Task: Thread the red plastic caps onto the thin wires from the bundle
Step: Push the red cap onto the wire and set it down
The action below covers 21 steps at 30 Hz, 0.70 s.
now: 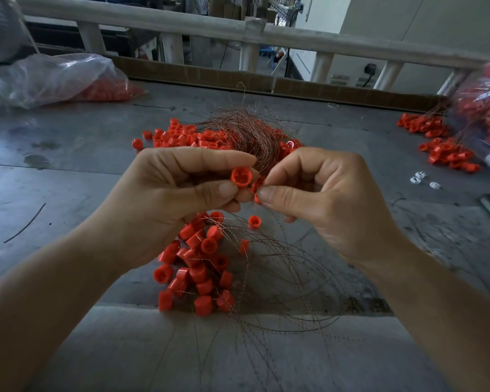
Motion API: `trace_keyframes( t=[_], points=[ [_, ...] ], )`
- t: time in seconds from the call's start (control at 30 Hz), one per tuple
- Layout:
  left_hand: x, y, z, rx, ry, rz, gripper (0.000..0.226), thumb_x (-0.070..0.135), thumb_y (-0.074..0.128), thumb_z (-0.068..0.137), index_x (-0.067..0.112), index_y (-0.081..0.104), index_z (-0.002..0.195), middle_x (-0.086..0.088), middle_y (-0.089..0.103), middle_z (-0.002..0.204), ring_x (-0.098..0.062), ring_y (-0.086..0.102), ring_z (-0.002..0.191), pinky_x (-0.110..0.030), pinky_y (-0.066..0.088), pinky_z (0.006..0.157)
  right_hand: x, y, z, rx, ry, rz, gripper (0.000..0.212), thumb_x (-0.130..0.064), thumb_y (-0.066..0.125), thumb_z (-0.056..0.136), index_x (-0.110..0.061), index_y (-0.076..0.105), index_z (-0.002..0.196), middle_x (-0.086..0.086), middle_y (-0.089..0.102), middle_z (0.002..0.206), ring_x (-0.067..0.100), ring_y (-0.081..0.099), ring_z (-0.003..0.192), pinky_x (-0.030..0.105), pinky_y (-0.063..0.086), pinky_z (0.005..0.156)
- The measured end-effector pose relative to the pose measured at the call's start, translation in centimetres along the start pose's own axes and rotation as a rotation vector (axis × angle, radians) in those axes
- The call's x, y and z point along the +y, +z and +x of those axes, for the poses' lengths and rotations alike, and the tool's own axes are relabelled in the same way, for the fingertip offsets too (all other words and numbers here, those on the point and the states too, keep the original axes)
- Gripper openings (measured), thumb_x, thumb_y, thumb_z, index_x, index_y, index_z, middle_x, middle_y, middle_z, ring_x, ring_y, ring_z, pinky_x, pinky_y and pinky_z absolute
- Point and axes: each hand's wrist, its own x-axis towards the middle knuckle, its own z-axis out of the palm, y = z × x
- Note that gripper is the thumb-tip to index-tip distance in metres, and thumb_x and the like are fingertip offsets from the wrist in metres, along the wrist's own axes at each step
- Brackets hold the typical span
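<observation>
Seemingly mid-thread, the head view shows both hands raised over the grey surface (82,165). The left hand (181,190) pinches one red cap (240,176) between thumb and forefinger, its open end turned toward the camera. The right hand (323,193) has thumb and forefinger pressed together just beside that cap, apparently on a single wire (277,219); the strand's tip is too fine to make out. The bundle (252,137) fans up and back from between the two hands. Whether the left hand's lower fingers also clamp it cannot be told.

Loose caps (193,135) lie behind the bundle. Nearer the body sits a heap of threaded caps (198,267), their wires curling off to the right across the surface.

The likeliest slip, I judge, is the tip missing the small hole inside the cap and bending or fraying, since so thin a strand buckles if pushed off-line. A pinch too far back from the tip would make that worse. The right hand could also catch two strands at once, the bundle being dense where the fingers meet. The cap is held only by its rim, so a firm push might pop it loose into the heap below. Pulling sideways could drag neighbouring strands out and tangle them with the trailing ones.
</observation>
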Motion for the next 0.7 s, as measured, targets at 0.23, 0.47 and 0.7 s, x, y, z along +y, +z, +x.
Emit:
trace_keyframes(
  t=[0.23, 0.47, 0.7],
  points=[
    [-0.16, -0.24, 0.0, 0.007, -0.007, -0.008, 0.042, 0.048, 0.077, 0.061, 0.031, 0.07, 0.099, 0.005, 0.072, 0.097, -0.013, 0.068, 0.092, -0.022, 0.053, 0.074, -0.25, 0.29, -0.17, 0.031, -0.063, -0.085, 0.01, -0.011, 0.07, 0.07, -0.017, 0.064, 0.065, -0.007, 0.059, 0.057, 0.002, 0.052, 0.05, 0.014, 0.042, 0.047],
    [-0.22, -0.3, -0.03, -0.011, -0.002, 0.003, 0.042, 0.048, 0.077, 0.063, 0.032, 0.07, 0.101, 0.005, 0.072, 0.097, -0.013, 0.068, 0.093, -0.022, 0.053, 0.074, -0.5, 0.28, -0.34, 0.013, -0.11, -0.113, 0.009, -0.013, 0.07, 0.07, -0.02, 0.064, 0.067, -0.006, 0.062, 0.059, 0.003, 0.054, 0.052, 0.013, 0.042, 0.048],
    [-0.46, -0.42, 0.0, 0.011, 0.001, -0.001, 0.043, 0.047, 0.077, 0.063, 0.03, 0.07, 0.101, 0.004, 0.072, 0.098, -0.014, 0.067, 0.094, -0.023, 0.053, 0.075, -0.4, 0.42, -0.36, 0.031, -0.223, -0.247, 0.015, -0.008, 0.069, 0.073, -0.02, 0.062, 0.07, -0.02, 0.055, 0.061, -0.005, 0.053, 0.055, 0.005, 0.036, 0.051]
  ],
)
